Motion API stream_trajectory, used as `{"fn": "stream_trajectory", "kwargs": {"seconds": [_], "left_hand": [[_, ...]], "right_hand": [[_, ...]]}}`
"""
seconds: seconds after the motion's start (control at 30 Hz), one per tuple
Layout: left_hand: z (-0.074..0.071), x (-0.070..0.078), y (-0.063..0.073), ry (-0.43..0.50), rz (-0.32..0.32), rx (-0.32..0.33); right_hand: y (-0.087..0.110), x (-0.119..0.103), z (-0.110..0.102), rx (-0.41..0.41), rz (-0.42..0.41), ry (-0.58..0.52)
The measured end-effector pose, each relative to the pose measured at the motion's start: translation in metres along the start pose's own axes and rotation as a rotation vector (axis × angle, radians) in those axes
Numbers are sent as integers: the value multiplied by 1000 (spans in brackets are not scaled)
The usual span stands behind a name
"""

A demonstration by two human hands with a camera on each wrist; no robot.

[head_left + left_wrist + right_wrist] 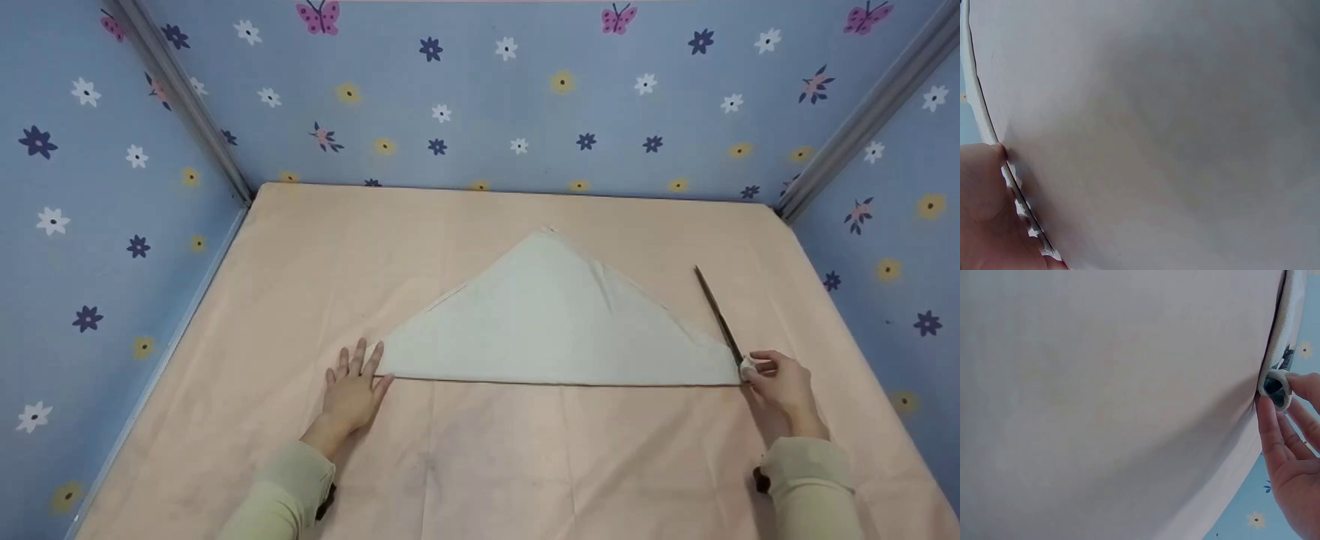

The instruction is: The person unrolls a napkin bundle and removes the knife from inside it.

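A white cloth [540, 322], folded into a triangle, lies with its long folded edge toward me and its peak pointing away. My left hand [352, 394] rests on its left corner, fingers straight and spread; in the left wrist view the thumb [998, 153] touches the near edge. At the opposite end my right hand [784, 386] pinches the right corner between thumb and fingers. The right wrist view shows that corner [1282, 377] curled over, with a dark green face inside the curl. A narrow dark strip [716, 311] slants away from the pinched corner.
A pale peach cover [480, 465] spreads over the table under the cloth, with light creases. Blue panels [480, 112] printed with flowers and butterflies stand behind and at both sides. Grey posts [187, 105] rise at the back corners.
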State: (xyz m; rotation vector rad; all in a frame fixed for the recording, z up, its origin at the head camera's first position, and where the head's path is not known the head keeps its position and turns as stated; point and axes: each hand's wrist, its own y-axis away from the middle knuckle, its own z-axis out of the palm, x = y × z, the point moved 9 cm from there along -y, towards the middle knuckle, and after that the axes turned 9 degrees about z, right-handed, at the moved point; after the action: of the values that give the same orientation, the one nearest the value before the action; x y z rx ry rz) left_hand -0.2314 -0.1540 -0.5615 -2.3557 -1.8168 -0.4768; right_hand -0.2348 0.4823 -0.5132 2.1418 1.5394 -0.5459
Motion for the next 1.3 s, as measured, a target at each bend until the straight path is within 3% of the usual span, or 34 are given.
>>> {"fn": "stream_trajectory", "kwargs": {"seconds": [0.6,0.97,1.3], "left_hand": [[2,-1,-1,-2,-11,-7],[-2,1,0,-13,8,28],[-2,0,0,-19,0,28]], "right_hand": [[2,9,-6,63,28,14],[8,-8,-12,117,-49,-10],[23,-18,-20,243,-121,-75]]}}
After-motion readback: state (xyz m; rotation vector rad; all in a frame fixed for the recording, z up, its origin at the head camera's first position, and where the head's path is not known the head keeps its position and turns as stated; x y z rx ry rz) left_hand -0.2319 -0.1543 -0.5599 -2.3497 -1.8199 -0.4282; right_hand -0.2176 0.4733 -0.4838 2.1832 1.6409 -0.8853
